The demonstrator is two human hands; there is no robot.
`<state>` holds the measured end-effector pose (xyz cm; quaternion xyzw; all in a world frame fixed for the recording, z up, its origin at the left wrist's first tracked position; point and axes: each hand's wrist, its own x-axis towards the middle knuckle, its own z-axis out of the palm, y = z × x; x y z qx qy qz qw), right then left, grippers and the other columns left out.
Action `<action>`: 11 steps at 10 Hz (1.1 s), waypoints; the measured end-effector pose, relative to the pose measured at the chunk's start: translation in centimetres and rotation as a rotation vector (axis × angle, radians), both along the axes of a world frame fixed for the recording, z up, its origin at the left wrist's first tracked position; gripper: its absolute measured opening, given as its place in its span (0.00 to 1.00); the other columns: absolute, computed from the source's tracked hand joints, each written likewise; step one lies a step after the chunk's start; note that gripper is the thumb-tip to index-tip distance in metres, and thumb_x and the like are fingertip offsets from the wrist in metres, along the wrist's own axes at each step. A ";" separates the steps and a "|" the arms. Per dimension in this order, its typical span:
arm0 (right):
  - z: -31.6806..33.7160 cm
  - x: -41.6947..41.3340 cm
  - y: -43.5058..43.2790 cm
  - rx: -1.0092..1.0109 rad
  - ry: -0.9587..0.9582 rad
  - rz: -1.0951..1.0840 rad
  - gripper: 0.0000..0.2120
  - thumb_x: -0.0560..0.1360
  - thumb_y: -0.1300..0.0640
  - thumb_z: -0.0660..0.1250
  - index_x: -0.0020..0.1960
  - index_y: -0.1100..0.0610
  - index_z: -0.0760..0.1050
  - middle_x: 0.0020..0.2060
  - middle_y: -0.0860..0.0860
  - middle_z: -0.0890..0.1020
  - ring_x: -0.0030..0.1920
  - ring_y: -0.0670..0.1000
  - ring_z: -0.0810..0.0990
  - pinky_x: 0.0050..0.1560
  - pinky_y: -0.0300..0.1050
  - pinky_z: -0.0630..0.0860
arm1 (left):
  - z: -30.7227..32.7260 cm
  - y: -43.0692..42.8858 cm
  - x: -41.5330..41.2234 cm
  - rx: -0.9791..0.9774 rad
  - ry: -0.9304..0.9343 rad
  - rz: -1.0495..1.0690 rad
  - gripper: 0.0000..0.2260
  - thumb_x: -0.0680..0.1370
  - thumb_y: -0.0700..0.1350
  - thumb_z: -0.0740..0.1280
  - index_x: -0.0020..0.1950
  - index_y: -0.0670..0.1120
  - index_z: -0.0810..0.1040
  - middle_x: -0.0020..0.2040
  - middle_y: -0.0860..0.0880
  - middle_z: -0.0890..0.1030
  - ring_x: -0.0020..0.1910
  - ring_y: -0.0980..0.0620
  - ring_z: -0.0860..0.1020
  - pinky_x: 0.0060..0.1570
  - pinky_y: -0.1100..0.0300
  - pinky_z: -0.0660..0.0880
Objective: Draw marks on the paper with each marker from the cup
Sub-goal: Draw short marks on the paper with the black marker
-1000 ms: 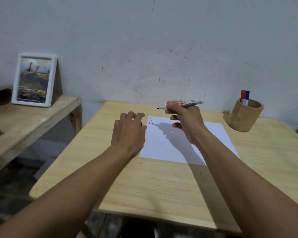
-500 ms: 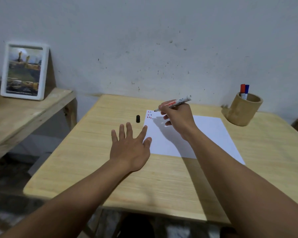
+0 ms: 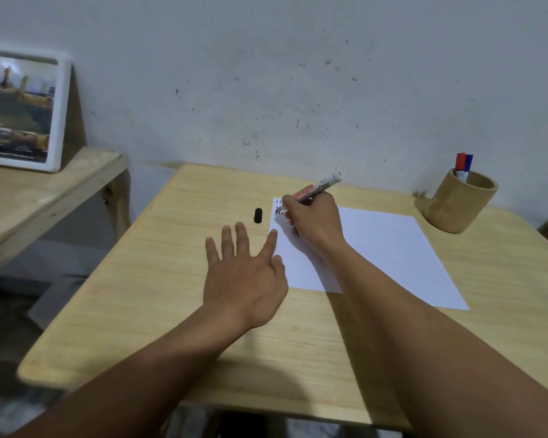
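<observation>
A white-barrelled marker (image 3: 315, 190), light and rigid and best gripped low on the barrel, touches its tip to the far-left corner of the paper (image 3: 370, 251) at frame centre, pinched by the right hand (image 3: 314, 221) beside small red marks (image 3: 279, 207). The left hand (image 3: 244, 273) lies spread and empty at the sheet's left edge. A black cap (image 3: 258, 215) stands just beside the corner; the bamboo cup (image 3: 456, 205), right, holds two more markers.

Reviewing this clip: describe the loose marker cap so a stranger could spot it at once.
On the wooden table, find the white paper. Just off its far left corner, beyond the left hand, lies the cap. It is the only small black stubby piece, resting on bare wood and touching nothing.
</observation>
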<state>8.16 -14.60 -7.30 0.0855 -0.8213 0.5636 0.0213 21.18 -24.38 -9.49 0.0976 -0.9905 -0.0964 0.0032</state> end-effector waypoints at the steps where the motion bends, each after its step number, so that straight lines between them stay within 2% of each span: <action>1: -0.2 0.0 0.0 0.061 0.033 -0.025 0.12 0.74 0.54 0.68 0.35 0.58 0.81 0.28 0.48 0.83 0.27 0.46 0.79 0.37 0.46 0.80 | 0.0 0.0 0.0 -0.006 0.008 -0.002 0.26 0.82 0.55 0.41 0.81 0.59 0.40 0.81 0.38 0.40 0.79 0.36 0.37 0.75 0.36 0.36; 2: -0.3 -0.2 0.1 0.083 0.047 -0.029 0.12 0.74 0.54 0.68 0.33 0.57 0.80 0.31 0.52 0.86 0.30 0.47 0.81 0.41 0.50 0.82 | 0.0 0.0 0.0 -0.008 0.013 -0.006 0.26 0.82 0.56 0.41 0.81 0.58 0.40 0.81 0.38 0.40 0.79 0.36 0.38 0.75 0.36 0.37; 4: -0.5 -0.4 0.1 0.123 0.039 -0.005 0.14 0.74 0.53 0.68 0.35 0.61 0.80 0.31 0.52 0.86 0.33 0.49 0.83 0.47 0.54 0.83 | 0.0 0.0 0.0 0.001 0.020 -0.006 0.26 0.82 0.56 0.41 0.81 0.59 0.41 0.81 0.38 0.40 0.79 0.36 0.37 0.75 0.36 0.36; 6: -0.8 -0.7 0.1 0.143 0.054 0.020 0.17 0.74 0.52 0.67 0.37 0.66 0.80 0.32 0.56 0.86 0.39 0.59 0.85 0.47 0.59 0.83 | 0.1 0.0 0.0 0.003 0.004 -0.008 0.26 0.82 0.56 0.41 0.81 0.59 0.40 0.81 0.38 0.40 0.79 0.36 0.37 0.74 0.36 0.36; 8: -0.7 -0.6 0.1 0.147 0.065 0.021 0.17 0.74 0.53 0.67 0.37 0.67 0.79 0.33 0.58 0.85 0.32 0.51 0.80 0.44 0.55 0.81 | 0.2 0.0 0.1 0.006 -0.004 -0.006 0.26 0.82 0.56 0.41 0.81 0.59 0.40 0.81 0.38 0.39 0.79 0.36 0.36 0.74 0.36 0.35; 10: -0.6 -0.7 0.2 0.155 0.060 0.019 0.16 0.73 0.55 0.67 0.38 0.69 0.78 0.35 0.60 0.85 0.32 0.50 0.78 0.37 0.46 0.75 | 0.1 0.0 0.0 0.002 -0.004 -0.006 0.26 0.82 0.56 0.41 0.81 0.59 0.40 0.81 0.38 0.39 0.79 0.36 0.36 0.74 0.36 0.36; 11: -0.6 -0.8 0.3 0.159 0.052 0.022 0.16 0.73 0.54 0.67 0.38 0.68 0.78 0.34 0.59 0.85 0.32 0.50 0.78 0.37 0.46 0.75 | 0.1 0.0 0.0 0.004 -0.007 -0.005 0.26 0.82 0.56 0.41 0.81 0.59 0.40 0.81 0.38 0.39 0.79 0.37 0.36 0.74 0.36 0.36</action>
